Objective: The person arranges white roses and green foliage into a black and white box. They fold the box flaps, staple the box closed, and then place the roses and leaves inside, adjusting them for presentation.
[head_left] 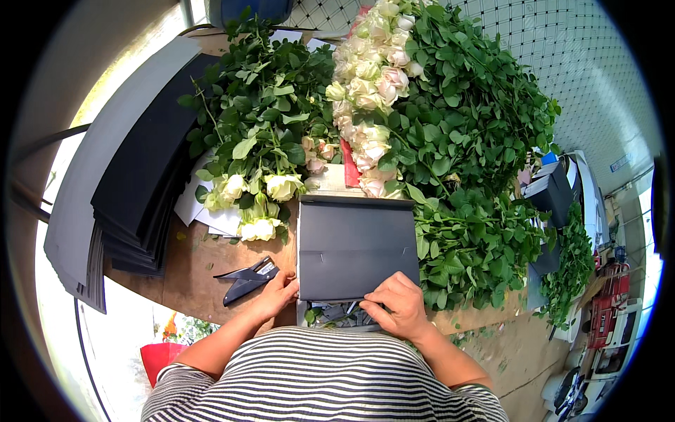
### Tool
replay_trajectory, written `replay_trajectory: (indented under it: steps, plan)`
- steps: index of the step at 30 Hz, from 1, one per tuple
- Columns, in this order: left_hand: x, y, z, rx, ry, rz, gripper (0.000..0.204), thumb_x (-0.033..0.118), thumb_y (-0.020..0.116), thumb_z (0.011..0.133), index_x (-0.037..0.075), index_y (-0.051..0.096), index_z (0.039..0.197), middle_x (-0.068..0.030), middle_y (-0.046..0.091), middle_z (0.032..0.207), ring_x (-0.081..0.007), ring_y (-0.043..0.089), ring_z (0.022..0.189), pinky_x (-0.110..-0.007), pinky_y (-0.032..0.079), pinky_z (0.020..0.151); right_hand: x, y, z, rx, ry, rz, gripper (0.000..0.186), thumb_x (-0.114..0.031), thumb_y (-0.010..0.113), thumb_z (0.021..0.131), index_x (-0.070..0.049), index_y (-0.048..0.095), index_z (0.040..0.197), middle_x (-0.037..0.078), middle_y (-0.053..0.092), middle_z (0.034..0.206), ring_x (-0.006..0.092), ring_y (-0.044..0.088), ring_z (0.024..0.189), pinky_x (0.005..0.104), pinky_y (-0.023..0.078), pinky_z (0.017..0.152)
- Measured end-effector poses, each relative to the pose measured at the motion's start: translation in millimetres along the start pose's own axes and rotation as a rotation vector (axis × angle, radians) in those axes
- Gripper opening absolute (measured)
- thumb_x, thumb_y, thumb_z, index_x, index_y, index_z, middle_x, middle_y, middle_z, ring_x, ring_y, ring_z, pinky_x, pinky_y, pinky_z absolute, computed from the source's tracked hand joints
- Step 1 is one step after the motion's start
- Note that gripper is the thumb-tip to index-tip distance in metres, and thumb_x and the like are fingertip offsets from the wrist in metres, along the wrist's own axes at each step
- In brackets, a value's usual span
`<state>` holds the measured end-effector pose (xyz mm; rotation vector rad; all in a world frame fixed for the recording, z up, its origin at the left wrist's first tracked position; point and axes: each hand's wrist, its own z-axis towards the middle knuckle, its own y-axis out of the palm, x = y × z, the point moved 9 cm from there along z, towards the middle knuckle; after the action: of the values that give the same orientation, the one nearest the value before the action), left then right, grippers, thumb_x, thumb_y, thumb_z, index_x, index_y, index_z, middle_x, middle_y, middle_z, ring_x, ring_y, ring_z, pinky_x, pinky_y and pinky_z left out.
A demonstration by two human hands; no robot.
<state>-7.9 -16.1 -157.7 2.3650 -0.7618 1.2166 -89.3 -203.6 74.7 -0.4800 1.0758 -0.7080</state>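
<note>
A dark grey cardboard sheet (357, 250) with two small slits lies in front of me, its far edge folded up. My right hand (399, 304) pinches its near edge, toward the right corner. At the near left corner my left hand (278, 294) is closed, fingertips against the sheet's side edge; its grip is partly hidden. Below the sheet's near edge, grey pieces and bits of green leaf (330, 315) show. A black stapler (249, 279) lies on the wooden table (193, 264), just beyond my left hand.
Stacks of black cardboard sheets (151, 155) and grey cardboard sheets (112, 162) stand at the left. Leafy stems with cream roses (284, 186) lie beyond the stapler. A large heap of pale pink roses (365, 91) and foliage (471, 126) fills the far right. White papers (204, 207) lie under the leaves.
</note>
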Motion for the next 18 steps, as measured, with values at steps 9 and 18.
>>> replay_trajectory:
  steps: [9,18]
  plan:
    - [72,39,8,-0.391,0.096,-0.341,0.089,0.028,0.082,0.07,0.007,0.034,0.141,-0.0079,0.053,0.128,-0.0198,0.054,0.116,-0.035,0.045,0.096,133,-5,-167,0.515,1.04,1.137,0.056,-0.05,0.054,0.092,0.001,0.054,0.113,0.015,0.058,0.11,0.0234,0.057,0.099,0.0331,0.046,0.088]
    - [207,79,-57,-0.352,0.401,-0.149,0.102,0.023,0.082,0.065,-0.002,0.022,0.143,-0.0152,0.046,0.132,-0.0234,0.047,0.122,-0.038,0.037,0.104,123,-58,-77,0.813,0.833,1.422,0.091,-0.081,0.044,0.077,-0.012,0.045,0.136,0.006,0.048,0.135,0.0248,0.042,0.125,0.043,0.031,0.108]
